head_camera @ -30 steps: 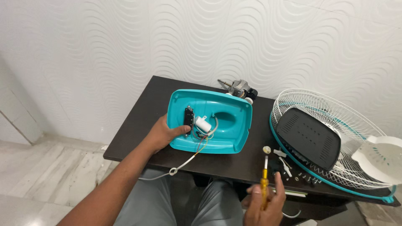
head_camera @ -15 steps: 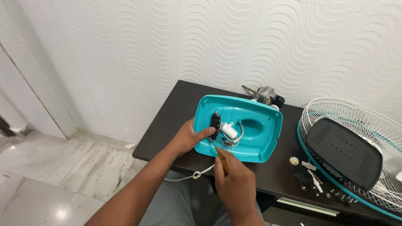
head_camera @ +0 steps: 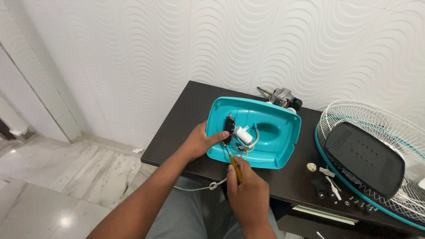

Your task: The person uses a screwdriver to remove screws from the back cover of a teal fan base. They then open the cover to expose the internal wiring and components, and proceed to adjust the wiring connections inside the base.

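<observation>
A teal plastic fan base [head_camera: 274, 132] lies upside down on the dark table [head_camera: 186, 119]. Inside it sit a black switch block [head_camera: 229, 126], a white capacitor [head_camera: 243, 134] and a few wires. My left hand [head_camera: 201, 141] rests on the base's left rim, its fingers touching the switch block. My right hand [head_camera: 248, 192] is closed around a yellow-handled screwdriver [head_camera: 233, 166], whose tip points into the base just below the switch block.
A fan motor [head_camera: 281, 96] lies behind the base by the wavy white wall. At right a white wire fan guard [head_camera: 376, 124] holds a black cover panel [head_camera: 365, 157]. Small screws and knobs [head_camera: 330, 186] are scattered near the front edge. A white cord [head_camera: 201, 186] hangs off the table.
My right hand brought the screwdriver from the table's lower right up to the teal base. The view has shifted so the base sits more to the centre. My left hand stays at the switch block.
</observation>
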